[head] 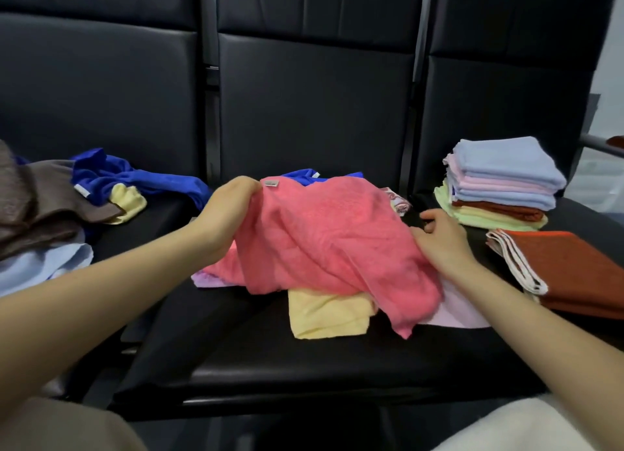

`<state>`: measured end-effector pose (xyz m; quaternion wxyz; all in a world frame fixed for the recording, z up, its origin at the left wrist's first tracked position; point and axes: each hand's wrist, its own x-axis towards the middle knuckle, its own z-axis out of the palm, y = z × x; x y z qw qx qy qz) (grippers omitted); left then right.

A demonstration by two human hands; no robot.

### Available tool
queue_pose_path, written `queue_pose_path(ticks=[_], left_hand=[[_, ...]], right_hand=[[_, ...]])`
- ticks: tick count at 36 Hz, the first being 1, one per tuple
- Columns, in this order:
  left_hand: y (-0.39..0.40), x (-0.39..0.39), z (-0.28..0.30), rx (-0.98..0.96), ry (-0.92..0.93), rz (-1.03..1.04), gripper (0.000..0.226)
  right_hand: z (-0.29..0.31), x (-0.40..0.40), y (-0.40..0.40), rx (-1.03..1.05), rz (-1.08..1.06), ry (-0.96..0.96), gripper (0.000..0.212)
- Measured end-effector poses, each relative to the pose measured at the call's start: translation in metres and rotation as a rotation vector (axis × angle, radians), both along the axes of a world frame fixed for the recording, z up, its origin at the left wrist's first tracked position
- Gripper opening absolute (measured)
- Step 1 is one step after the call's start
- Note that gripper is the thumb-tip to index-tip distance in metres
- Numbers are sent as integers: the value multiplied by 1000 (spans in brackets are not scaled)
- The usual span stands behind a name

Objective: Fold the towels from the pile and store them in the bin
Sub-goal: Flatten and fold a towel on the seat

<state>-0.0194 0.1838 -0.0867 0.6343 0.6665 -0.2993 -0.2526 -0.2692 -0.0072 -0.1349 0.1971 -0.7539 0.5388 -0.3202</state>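
Pink towel (324, 241) — crumpled, unfolded

A crumpled coral-pink terry towel (324, 241) lies heaped on the middle black padded seat (304, 366). The left hand (226, 214) grips its far left edge beside a small sewn label, fingers curled into the cloth. The right hand (439, 238) holds its right side. Under the pink towel lie a pale yellow towel (324, 315) and a lilac one (452, 312). On the left seat sits a loose pile of brown, royal-blue and light-blue towels (67, 200). On the right stands a folded stack of pastel towels (499, 184), with a folded rust-orange towel (574, 275) nearer.
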Motion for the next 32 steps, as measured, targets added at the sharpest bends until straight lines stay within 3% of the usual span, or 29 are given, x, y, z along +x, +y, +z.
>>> queue_pose_path(ticks=[5,6,8,10,13,16,18,23,25,26,29,32], left_hand=[[-8,12,-7,0,-96,-75,20],[-11,14,-8,9,-109,-80,21],[-15,17,-11,18,-115,-80,20],[-21,19,-13,19,-118,-72,22],[-27,22,-15,0,-107,-46,26],[-33,29,-16,-9,-99,-19,27],[-33,34,-16,-9,-76,15,28],[-36,45,-15,-22,100,74,27],[-36,49,-15,-4,81,57,30],[-35,51,-15,12,-8,31,30],[-24,52,-14,133,-563,-78,38],[-16,56,-17,219,-771,-167,40]], right_hand=[[21,24,32,-437,259,-103,6],[25,29,43,-446,349,-121,12],[30,37,63,-332,488,-76,43],[32,47,82,-194,541,111,54],[28,58,93,-211,543,506,47],[23,62,92,-253,578,605,28],[23,61,88,-185,640,544,25],[33,47,72,182,702,184,28],[38,38,61,332,693,56,29],[40,33,56,408,690,-13,28],[47,21,46,623,658,-199,18],[52,7,35,691,636,-216,16]])
